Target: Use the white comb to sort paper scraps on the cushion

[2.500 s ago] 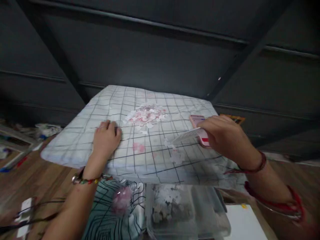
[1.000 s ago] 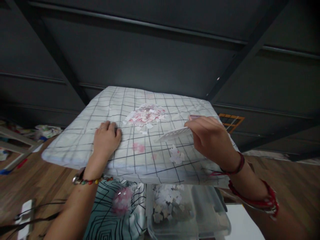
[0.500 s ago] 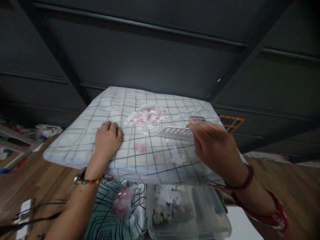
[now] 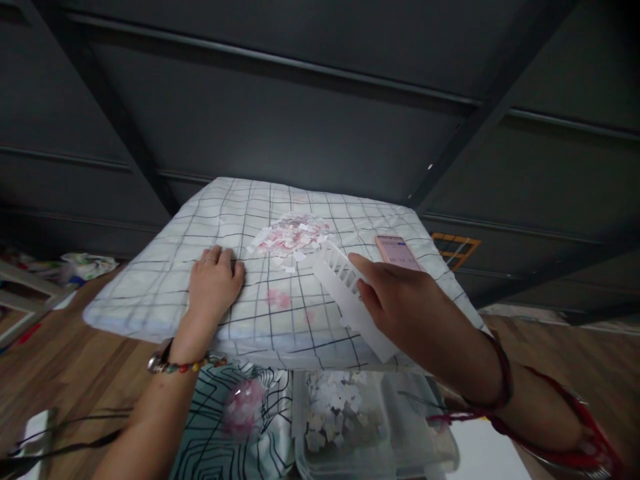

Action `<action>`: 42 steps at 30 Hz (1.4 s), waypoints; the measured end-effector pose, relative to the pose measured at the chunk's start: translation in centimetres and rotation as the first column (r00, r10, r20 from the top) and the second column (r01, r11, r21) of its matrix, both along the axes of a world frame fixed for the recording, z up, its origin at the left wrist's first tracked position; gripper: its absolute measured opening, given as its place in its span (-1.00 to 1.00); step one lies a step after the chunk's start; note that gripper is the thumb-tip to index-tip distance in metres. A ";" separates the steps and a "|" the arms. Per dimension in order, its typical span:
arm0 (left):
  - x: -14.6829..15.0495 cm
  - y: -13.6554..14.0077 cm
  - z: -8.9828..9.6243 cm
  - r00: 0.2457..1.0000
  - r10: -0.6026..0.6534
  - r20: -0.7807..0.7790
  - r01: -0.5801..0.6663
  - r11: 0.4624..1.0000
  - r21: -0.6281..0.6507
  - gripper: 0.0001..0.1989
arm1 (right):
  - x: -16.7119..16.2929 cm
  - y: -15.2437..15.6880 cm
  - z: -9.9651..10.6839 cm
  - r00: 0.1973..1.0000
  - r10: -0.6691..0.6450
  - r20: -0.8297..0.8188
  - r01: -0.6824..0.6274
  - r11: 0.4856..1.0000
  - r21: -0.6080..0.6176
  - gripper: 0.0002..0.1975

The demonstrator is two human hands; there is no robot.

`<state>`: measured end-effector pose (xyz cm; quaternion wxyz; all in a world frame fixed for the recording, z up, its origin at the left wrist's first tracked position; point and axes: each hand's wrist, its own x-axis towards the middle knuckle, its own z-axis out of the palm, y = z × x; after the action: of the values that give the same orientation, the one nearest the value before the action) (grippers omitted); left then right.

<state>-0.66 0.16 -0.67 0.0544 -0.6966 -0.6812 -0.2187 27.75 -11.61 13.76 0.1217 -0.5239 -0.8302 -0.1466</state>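
My left hand (image 4: 215, 280) rests palm down on the checked cloth (image 4: 190, 227) covering the table, its fingers stretched out and holding nothing. In my right hand (image 4: 395, 293) is a white slotted plastic basket (image 4: 345, 293), tilted over the right half of the cloth; its inside is mostly turned away from me. Beyond it, near the middle, lies a pile of white and pink paper scraps (image 4: 295, 233). A few pink scraps (image 4: 278, 299) lie apart, between my hands.
A phone (image 4: 397, 252) lies on the cloth just beyond my right hand. Below the table's front edge stands a clear plastic box (image 4: 415, 427) with white scraps (image 4: 335, 400), beside a patterned fabric (image 4: 210, 433) bearing a pink bundle (image 4: 244, 407). A dark panelled wall (image 4: 280, 127) rises behind.
My right hand has turned the basket so that it now points toward me, covering the small white scraps near the front edge. More of the phone shows. My left hand stays put.
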 end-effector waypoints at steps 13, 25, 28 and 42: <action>0.0 -0.3 0.7 1.000 -0.001 0.030 0.001 1.000 -0.012 -0.53 | -2.3 -1.7 -0.7 0.998 0.053 0.038 -0.053 0.999 -0.003 -0.54; -0.3 -0.1 0.3 1.000 -0.017 0.008 0.017 0.999 0.041 -0.54 | -3.2 -0.1 1.2 1.000 0.018 -0.006 -0.018 0.999 -0.033 -0.55; -0.2 -0.2 0.4 1.000 -0.013 -0.009 0.013 1.000 0.026 -0.54 | -1.0 -0.8 0.9 0.994 0.092 -0.061 -0.087 0.994 0.069 -0.58; 0.1 -0.4 0.7 1.000 0.002 -0.017 -0.003 1.000 -0.020 -0.50 | 5.5 -0.5 1.4 0.961 0.184 -0.208 -0.189 0.982 -0.002 -0.66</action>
<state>-0.55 -0.21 0.08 0.0535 -0.6980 -0.6838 -0.2057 33.25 -12.07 15.15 0.2149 -0.4571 -0.8602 -0.0703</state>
